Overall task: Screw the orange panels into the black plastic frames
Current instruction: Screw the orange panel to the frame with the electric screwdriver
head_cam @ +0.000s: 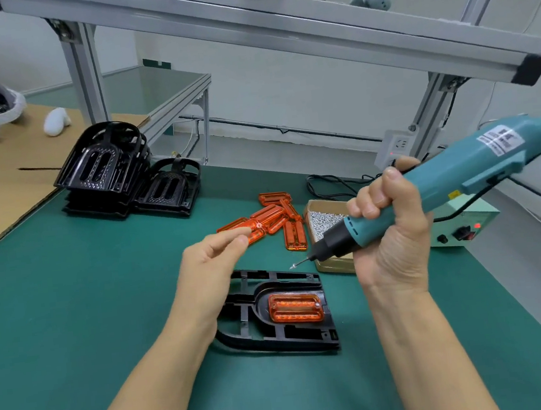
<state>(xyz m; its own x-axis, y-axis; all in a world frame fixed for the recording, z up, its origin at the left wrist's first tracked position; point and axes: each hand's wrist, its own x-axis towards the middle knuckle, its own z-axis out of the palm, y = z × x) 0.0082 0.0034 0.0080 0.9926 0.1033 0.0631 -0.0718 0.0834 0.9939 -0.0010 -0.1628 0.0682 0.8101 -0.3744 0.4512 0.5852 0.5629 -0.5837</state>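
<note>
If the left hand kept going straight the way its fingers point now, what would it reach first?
Most likely the pile of loose orange panels. The left hand points up and to the right, its fingertips already at the pile's near edge. Depth is unclear from this one view, so it may pass just above them.

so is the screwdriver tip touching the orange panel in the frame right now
No, the right hand holds the electric screwdriver raised, its tip in the air above the orange panel seated in the black frame.
</note>
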